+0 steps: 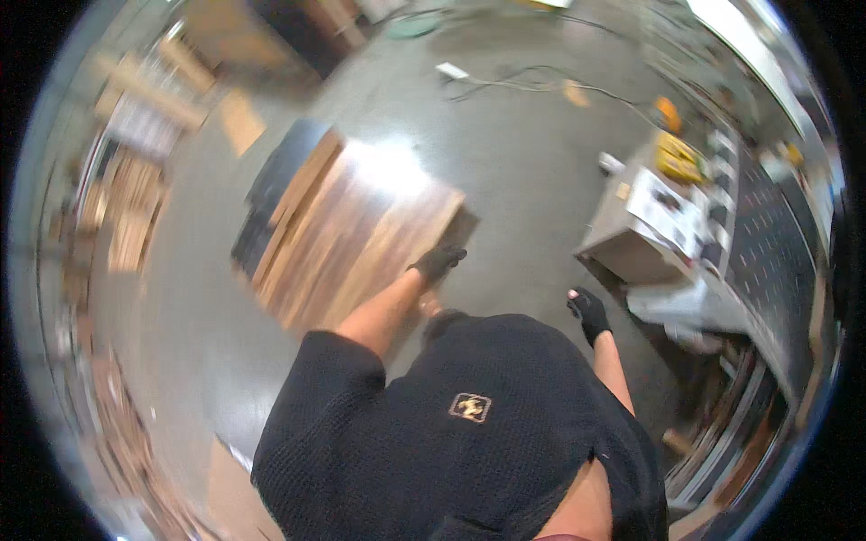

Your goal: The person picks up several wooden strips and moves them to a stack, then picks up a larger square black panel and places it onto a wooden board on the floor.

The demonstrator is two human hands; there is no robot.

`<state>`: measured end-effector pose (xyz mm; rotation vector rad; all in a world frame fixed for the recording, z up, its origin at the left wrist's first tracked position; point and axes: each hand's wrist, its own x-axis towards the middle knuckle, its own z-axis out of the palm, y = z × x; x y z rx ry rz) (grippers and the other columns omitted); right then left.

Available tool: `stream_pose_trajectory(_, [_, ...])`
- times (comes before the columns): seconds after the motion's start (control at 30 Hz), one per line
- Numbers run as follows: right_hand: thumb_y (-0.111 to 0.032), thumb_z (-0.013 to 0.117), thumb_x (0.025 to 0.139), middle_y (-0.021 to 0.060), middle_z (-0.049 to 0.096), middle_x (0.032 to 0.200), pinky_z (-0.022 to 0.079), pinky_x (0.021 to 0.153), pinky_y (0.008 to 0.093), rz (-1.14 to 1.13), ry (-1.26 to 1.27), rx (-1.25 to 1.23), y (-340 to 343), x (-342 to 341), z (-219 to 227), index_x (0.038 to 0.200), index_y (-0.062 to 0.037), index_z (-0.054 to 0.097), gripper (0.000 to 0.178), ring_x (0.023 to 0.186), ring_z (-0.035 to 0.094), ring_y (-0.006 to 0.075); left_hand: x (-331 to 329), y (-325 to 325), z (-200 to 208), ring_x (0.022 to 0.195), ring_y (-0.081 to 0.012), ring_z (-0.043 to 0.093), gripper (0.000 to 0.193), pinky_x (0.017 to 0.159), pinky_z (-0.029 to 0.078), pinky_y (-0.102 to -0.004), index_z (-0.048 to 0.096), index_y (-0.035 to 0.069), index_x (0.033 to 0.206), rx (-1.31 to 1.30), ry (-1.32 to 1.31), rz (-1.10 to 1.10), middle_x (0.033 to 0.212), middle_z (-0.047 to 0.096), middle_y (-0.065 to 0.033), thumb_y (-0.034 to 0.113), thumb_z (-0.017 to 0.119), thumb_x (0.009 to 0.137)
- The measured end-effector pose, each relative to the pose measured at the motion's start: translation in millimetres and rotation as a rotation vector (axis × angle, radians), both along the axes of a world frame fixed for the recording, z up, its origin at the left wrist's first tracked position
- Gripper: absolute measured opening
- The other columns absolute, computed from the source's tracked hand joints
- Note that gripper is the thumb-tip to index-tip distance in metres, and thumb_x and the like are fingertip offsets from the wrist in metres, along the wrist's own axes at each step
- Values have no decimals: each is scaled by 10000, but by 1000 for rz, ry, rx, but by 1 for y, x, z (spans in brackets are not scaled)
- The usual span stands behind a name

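Note:
My left hand [439, 262], in a black glove, is over the right edge of a striped brown wooden panel [361, 239]. It holds nothing that I can see, and its fingers point right, loosely apart. Blur hides whether it touches the wood. Dark grey slabs [287, 171] lie along the panel's left side. My right hand [589, 313], also in a black glove with a bare fingertip showing, hangs over the grey floor. Its fingers are loosely stretched with nothing in them. Nearest to it is a cardboard box [622, 248].
Printed sheets [666, 212] and a yellow object [681, 160] rest on the box. A cable [532, 87] with a white block crosses the floor ahead. Wood pieces [133, 212] are stacked at left; long boards [722, 442] stand at lower right, beside a dark perforated surface [771, 243].

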<state>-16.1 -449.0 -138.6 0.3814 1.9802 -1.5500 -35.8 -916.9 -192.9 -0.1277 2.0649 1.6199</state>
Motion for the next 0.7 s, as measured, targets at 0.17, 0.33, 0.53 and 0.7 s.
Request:
stream_pose_trajectory(0.17, [-608,646,893,194,625,1378,436,1075,434,-211,238,188,61,-7,77,1417,-8,575,800,1215,591,304,-104,215,99,1307,-210,554,581,1093,426,-401,470,76,1518,213,48,-365,1439,592,-81,352,564,1015])
stream_pose_trajectory(0.33, [-556,642,948,115,611,1373,413,1074,375,-409,371,183,138,-6,166,1373,-31,609,677,1250,553,236,-144,320,192,1201,-256,643,462,1031,508,-361,525,-33,1434,198,342,-785,1304,663,-178,204,577,1041])
stream_pose_trajectory(0.53, [-466,763,902,76,621,1402,393,1125,345,-968,552,29,269,62,228,1424,-25,593,704,1274,555,188,-191,446,246,1093,-294,692,479,971,548,-436,522,-43,1426,579,-38,-974,1129,727,-176,252,548,1050])
stream_pose_trajectory(0.7, [-451,701,948,66,706,1212,493,981,343,-1301,485,477,321,187,252,1322,-42,664,555,1100,638,169,-201,546,261,1130,-310,687,470,1022,543,-459,495,-48,1442,776,261,-1183,1294,655,-221,253,491,1081])
